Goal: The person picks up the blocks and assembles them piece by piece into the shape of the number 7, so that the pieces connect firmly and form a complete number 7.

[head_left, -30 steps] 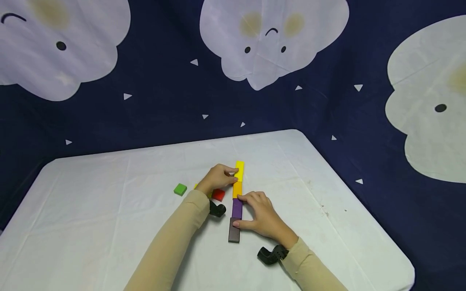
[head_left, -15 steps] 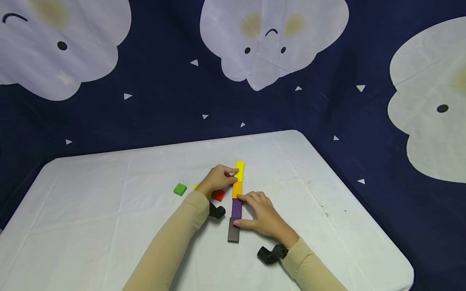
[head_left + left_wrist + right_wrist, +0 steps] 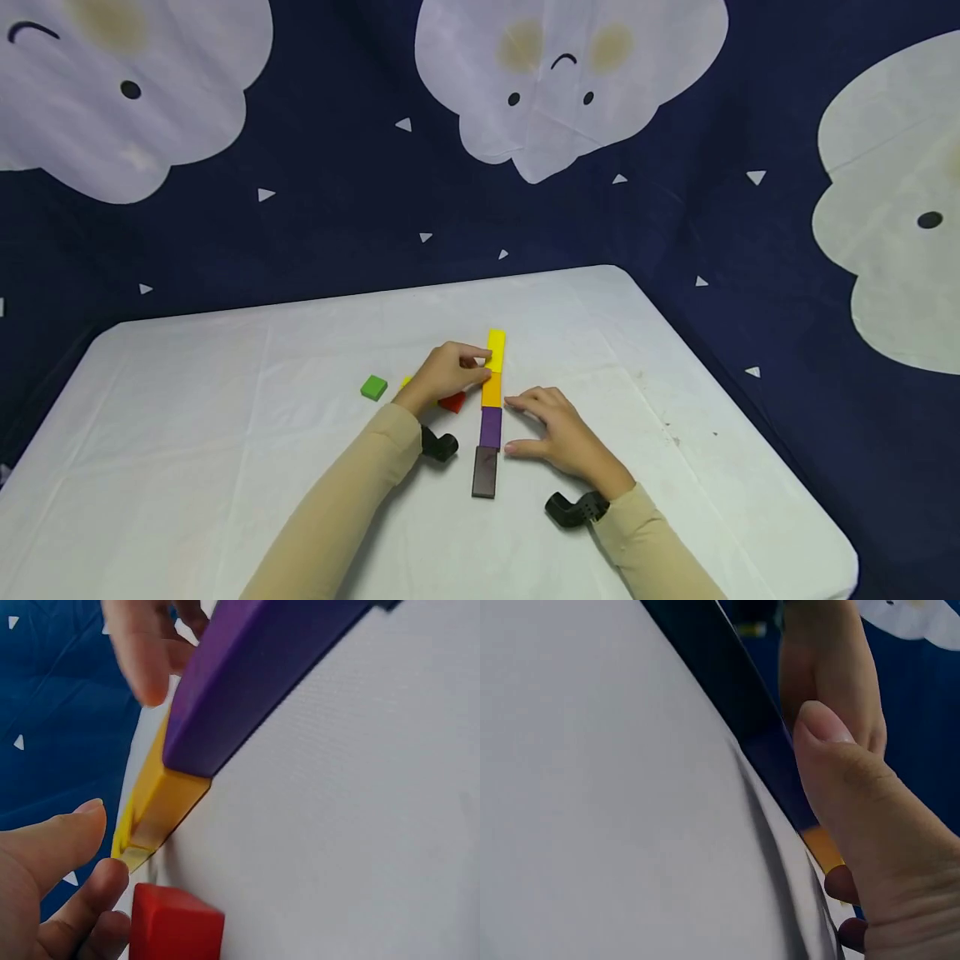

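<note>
Four coloured blocks lie end to end in a straight row: yellow [image 3: 497, 340], orange [image 3: 491, 393], purple [image 3: 491, 427] and dark brown [image 3: 484, 472], from far to near. My left hand [image 3: 441, 372] reaches in from the left, fingertips at the edge of the yellow and orange blocks. In the left wrist view its thumb and fingers stand apart beside the row. To the right of the purple block, my right hand [image 3: 566, 435] is held with thumb and forefinger spread, and a narrow strip of table shows between them and the row.
Left of the row lie a green block [image 3: 373, 388] and a red block [image 3: 453, 402]. A yellow piece [image 3: 406, 382] is mostly hidden behind my left wrist. All rest on a white-covered table [image 3: 187, 433], with a dark blue cloud-print cloth [image 3: 337, 208] behind it.
My right hand has let go of the purple and dark brown blocks and moved a little to the right. The left hand stays at the yellow and orange blocks.
</note>
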`<state>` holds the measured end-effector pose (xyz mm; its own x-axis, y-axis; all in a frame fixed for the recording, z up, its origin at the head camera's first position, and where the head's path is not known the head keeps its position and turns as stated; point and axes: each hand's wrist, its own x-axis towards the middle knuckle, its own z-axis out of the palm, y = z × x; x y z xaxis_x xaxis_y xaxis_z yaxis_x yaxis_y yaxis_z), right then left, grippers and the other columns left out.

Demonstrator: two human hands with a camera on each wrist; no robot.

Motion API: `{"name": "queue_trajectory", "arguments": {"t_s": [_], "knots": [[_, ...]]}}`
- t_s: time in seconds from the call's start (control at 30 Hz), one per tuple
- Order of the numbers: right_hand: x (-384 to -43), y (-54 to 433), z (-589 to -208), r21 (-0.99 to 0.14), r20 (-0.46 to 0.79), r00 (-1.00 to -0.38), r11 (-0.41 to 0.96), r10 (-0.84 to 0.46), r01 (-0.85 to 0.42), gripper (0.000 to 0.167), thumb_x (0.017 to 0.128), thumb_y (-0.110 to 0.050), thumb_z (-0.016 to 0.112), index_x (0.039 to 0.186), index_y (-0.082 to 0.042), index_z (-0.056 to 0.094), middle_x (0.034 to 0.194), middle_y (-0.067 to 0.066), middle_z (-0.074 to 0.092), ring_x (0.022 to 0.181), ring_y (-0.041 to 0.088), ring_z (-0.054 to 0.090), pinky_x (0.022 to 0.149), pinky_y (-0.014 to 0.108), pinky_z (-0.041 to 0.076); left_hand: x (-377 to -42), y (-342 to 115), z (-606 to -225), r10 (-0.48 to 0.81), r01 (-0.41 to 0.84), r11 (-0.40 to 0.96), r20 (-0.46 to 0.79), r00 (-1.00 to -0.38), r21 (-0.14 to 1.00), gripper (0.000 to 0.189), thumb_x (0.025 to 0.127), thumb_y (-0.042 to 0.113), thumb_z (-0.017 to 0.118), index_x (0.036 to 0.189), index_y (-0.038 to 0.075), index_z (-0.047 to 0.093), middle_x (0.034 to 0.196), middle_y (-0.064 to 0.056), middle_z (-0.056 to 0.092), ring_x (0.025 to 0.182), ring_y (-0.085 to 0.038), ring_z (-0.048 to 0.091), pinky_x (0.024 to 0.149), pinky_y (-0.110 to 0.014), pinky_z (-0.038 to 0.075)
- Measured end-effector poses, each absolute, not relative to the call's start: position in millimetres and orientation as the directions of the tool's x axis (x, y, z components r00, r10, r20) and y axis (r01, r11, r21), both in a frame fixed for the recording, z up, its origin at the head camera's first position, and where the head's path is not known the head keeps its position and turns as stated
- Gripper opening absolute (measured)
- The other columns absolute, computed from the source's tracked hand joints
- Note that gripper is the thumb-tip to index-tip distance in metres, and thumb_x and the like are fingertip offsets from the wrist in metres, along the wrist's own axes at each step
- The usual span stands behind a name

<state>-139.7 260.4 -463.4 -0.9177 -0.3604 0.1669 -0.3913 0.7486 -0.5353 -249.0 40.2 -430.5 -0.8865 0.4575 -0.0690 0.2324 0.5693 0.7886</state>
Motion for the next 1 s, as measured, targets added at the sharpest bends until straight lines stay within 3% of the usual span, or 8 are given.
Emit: {"name": "queue_trajectory", "arguments": {"t_s": [0.2, 0.37, 0.63, 0.8, 1.0], "knots": [[-142, 273, -461, -0.553, 0.159, -0.932, 0.753, -0.327, -0.358, 0.066, 0.076, -0.046, 0.083, 0.134, -0.021, 0.063, 0.125, -0.008, 0.058, 0.123, 0.018, 0.046, 0.106, 0.047, 0.039, -238, 30, -426, 0.461, 0.247, 0.573, -0.058, -0.886, 0.781, 0.038, 0.090, 0.029, 0.074, 0.127, 0.020, 0.070, 0.094, 0.000, 0.068, 0.082, -0.018, 0.055, 0.068, -0.026, 0.046], [-147, 278, -462, -0.547, 0.160, -0.933, 0.757, -0.324, -0.357, 0.063, 0.079, -0.045, 0.081, 0.134, -0.022, 0.062, 0.126, -0.007, 0.058, 0.123, 0.018, 0.046, 0.107, 0.047, 0.039, -222, 20, -424, 0.492, 0.248, 0.547, -0.068, -0.868, 0.800, 0.040, 0.089, 0.027, 0.075, 0.127, 0.018, 0.069, 0.093, 0.000, 0.065, 0.073, -0.017, 0.057, 0.060, -0.025, 0.046], [-149, 285, -461, -0.557, 0.136, -0.946, 0.767, -0.296, -0.320, 0.062, 0.081, -0.046, 0.078, 0.136, -0.021, 0.061, 0.128, -0.004, 0.059, 0.125, 0.022, 0.046, 0.108, 0.049, 0.038, -189, 12, -426, 0.560, 0.367, 0.519, 0.016, -0.828, 0.772, 0.043, 0.087, 0.026, 0.077, 0.127, 0.013, 0.068, 0.092, 0.002, 0.062, 0.085, -0.017, 0.053, 0.075, -0.027, 0.048], [-153, 294, -459, -0.565, 0.142, -0.957, 0.773, -0.253, -0.288, 0.063, 0.080, -0.042, 0.081, 0.136, -0.021, 0.060, 0.129, -0.003, 0.060, 0.126, 0.023, 0.047, 0.109, 0.049, 0.037, -170, 10, -427, 0.589, 0.424, 0.508, 0.057, -0.806, 0.749, 0.043, 0.087, 0.029, 0.078, 0.126, 0.015, 0.068, 0.098, 0.002, 0.063, 0.092, -0.016, 0.053, 0.083, -0.030, 0.046], [-159, 300, -461, -0.576, 0.142, -0.958, 0.766, -0.248, -0.284, 0.062, 0.083, -0.041, 0.079, 0.138, -0.022, 0.058, 0.125, -0.002, 0.061, 0.123, 0.022, 0.049, 0.106, 0.048, 0.039, -153, 10, -426, 0.644, 0.434, 0.449, 0.053, -0.763, 0.781, 0.044, 0.087, 0.029, 0.077, 0.127, 0.014, 0.067, 0.089, 0.002, 0.060, 0.082, -0.014, 0.051, 0.071, -0.024, 0.043]]}}
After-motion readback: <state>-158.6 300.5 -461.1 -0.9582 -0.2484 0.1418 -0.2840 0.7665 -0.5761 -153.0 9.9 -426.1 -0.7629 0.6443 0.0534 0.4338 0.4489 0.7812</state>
